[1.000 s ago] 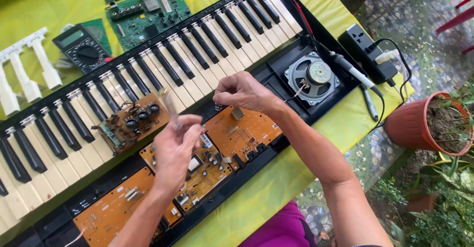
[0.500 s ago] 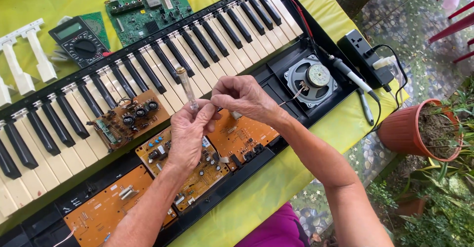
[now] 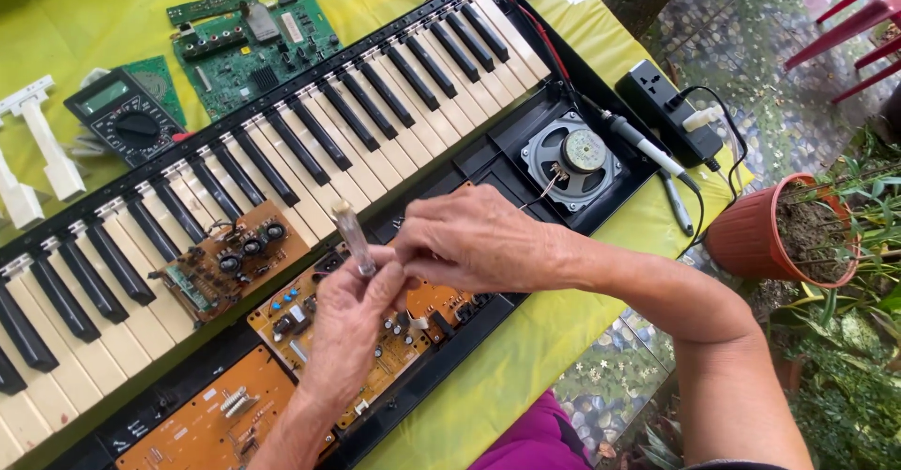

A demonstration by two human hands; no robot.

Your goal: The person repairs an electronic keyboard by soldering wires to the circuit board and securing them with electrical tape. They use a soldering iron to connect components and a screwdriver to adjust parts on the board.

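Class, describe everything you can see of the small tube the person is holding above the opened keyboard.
The small tube is slim and pale, translucent-looking like plastic, with a cream cap at its upper end. It stands tilted, cap leaning up and to the left. The left hand pinches its lower end between fingertips, and the right hand meets it just beside that grip. It is held above the orange circuit board, in front of the keys. Its contents cannot be made out.

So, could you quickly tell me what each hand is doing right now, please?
Left hand: closed around a small clear tube, holding it upright.
Right hand: fingers curled, pinched at the tube's lower end; the grip itself cannot be told.
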